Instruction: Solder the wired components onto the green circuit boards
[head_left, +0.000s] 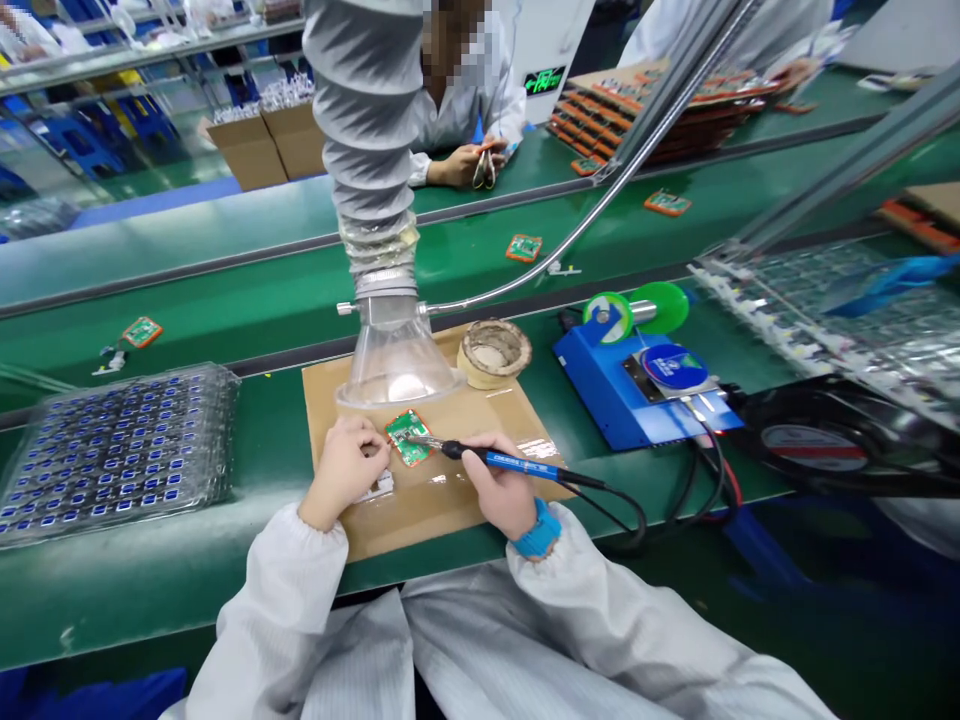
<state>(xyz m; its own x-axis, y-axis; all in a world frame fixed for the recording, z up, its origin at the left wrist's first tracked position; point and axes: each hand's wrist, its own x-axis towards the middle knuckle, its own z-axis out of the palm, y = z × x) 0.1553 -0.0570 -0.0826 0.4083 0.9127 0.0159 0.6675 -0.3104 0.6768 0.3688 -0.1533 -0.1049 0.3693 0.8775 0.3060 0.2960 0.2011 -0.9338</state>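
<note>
A green circuit board with an orange edge [409, 437] lies on a brown cardboard sheet [442, 510]. My right hand [504, 485] is closed round a blue and black soldering iron [517, 462], whose tip reaches over the board's right side. Just left of the board is my left hand [349, 465], fingers curled and pinched together near the board's edge. A small white part [381, 485] sits under those fingers. What the left fingertips grip is too small to make out.
A clear fume hood [401, 365] hangs above the board. Behind it stands a round pot [493, 352]. To the right is a blue solder feeder [611, 385]; to the left, stacked plastic trays [120, 450]. Boards lie on the green conveyor [300, 285]. A co-worker's hands [472, 163] hold pliers opposite.
</note>
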